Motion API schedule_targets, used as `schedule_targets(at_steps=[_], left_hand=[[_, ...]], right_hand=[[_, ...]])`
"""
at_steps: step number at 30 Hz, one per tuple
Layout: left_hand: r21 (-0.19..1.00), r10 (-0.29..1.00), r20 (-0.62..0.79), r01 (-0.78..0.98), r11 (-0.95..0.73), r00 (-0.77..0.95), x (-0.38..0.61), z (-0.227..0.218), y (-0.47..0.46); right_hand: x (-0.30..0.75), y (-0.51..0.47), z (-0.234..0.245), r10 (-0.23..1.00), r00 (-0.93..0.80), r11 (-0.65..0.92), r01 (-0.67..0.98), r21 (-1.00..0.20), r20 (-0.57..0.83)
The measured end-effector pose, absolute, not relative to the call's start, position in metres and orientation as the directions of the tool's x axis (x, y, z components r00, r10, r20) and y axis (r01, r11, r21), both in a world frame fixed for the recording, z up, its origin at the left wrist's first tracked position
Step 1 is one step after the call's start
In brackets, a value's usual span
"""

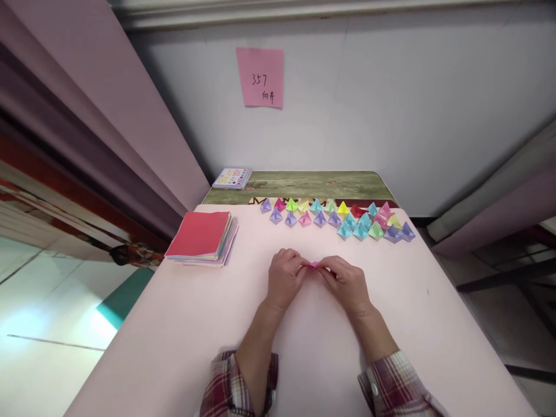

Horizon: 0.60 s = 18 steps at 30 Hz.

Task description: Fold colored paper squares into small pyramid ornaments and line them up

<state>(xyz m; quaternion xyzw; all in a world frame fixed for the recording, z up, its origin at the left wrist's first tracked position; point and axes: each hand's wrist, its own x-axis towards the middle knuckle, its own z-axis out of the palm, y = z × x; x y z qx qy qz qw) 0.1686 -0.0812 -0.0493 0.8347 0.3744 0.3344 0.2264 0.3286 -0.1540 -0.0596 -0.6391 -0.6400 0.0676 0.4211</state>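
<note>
Pink piece (313,265) pinched between two hands

The pink piece sits just right of the frame's centre, small and mostly hidden by fingertips, so its exact shape cannot be told. The left hand (284,277) has thumb and fingers closed on its left end; the right hand (347,284) is closed likewise on its right end. Gripping from both sides probably keeps so slight a thing steady and lets each crease be worked finely. The wrists are close to the pale tabletop (321,359), perhaps for support.

Beyond the fingers, from the upper centre to the right of the frame, stand small folded boats (319,218) in many colours. They line up in two rows at the left and bunch closer at the right, likely set back to leave working room in front. Left of centre lies a paper stack (200,234), red sheet uppermost, well apart from the boats, a spot that seems chosen for easy reach by the left arm. Farther up, a printed pack (232,178) rests on the green wood-grain strip (304,184), and a pink note (260,75) hangs on the wall (391,104).
</note>
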Motion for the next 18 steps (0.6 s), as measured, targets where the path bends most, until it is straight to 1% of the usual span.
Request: schedule_targets(at_steps=[2,4,7,13,18], left_hand=[[0.662,0.790,0.287,0.484,-0.572,0.542,0.167,-0.051,-0.079],[0.680,0.786,0.214,0.489,-0.547,0.580,0.165,-0.051,-0.078],[0.670,0.758,0.139,0.503,-0.546,0.638,0.164,-0.049,-0.079],[0.653,0.757,0.040,0.557,-0.514,0.652,0.163,-0.045,-0.080],[0.664,0.789,0.029,0.579,-0.474,0.613,0.162,-0.047,-0.079]], right_hand=[[0.334,-0.154,-0.061,0.924,0.169,0.121,0.723,-0.680,0.344],[0.337,-0.155,-0.060,0.958,0.169,0.055,0.682,-0.729,0.231],[0.341,-0.156,-0.056,0.984,0.141,-0.011,0.658,-0.753,0.109],[0.343,-0.158,-0.052,0.986,0.164,-0.109,0.677,-0.728,0.004],[0.342,-0.159,-0.050,0.972,0.231,-0.193,0.683,-0.705,-0.043]])
